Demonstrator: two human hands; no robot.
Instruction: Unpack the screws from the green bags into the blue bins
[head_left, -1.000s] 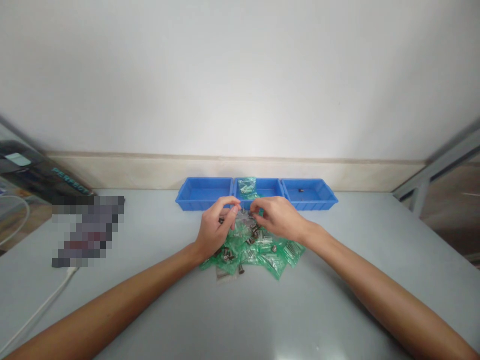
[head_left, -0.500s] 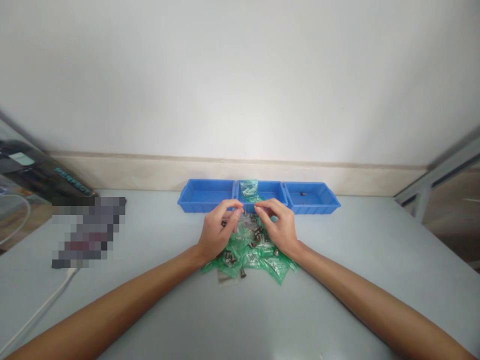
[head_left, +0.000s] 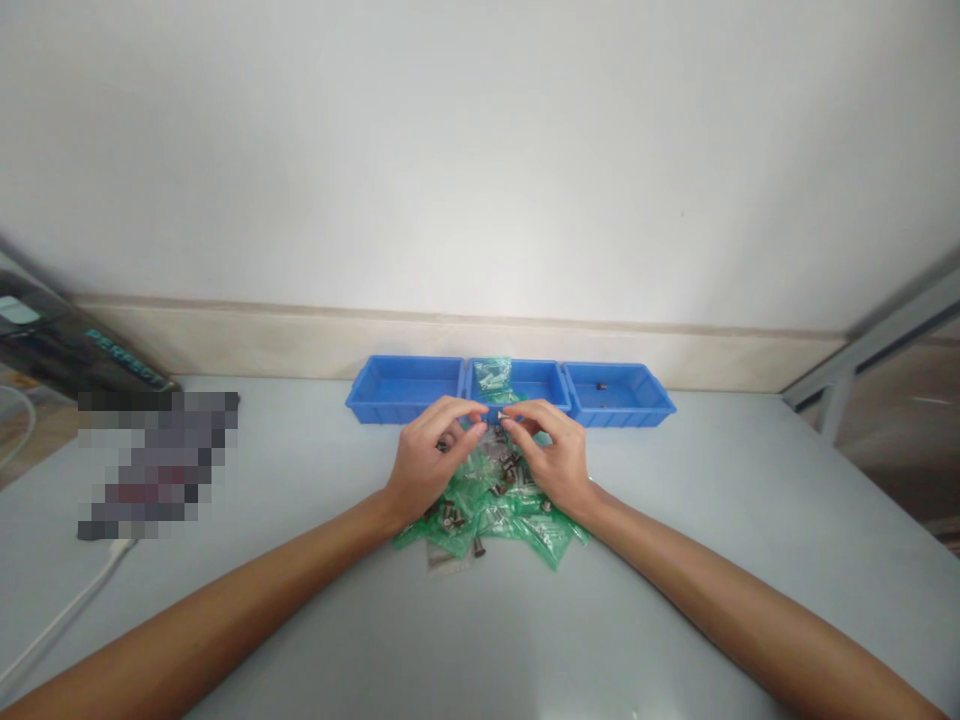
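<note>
Over the pile, my right hand (head_left: 551,445) pinches a small metal screw (head_left: 502,415) between thumb and fingertips. My left hand (head_left: 435,450) faces it with thumb and forefinger nearly together; whatever they hold is too small to make out. Beneath both hands lies a heap of green plastic bags (head_left: 499,518) mixed with loose dark and silvery screws (head_left: 510,465). One dark screw (head_left: 479,547) rests at the heap's near edge, beside a clear bag (head_left: 448,558).
Three blue trays stand in a row: a left tray (head_left: 409,411), a middle tray (head_left: 536,371) holding a green bag (head_left: 493,375), and a right tray (head_left: 622,412) with a few small dark parts. A blurred dark object (head_left: 161,460) with a white cable (head_left: 67,610) lies at left.
My fingertips have shifted slightly, and the small screw now shows more clearly at my right fingertips. The whole view has moved a little, so things appear slightly further left.
</note>
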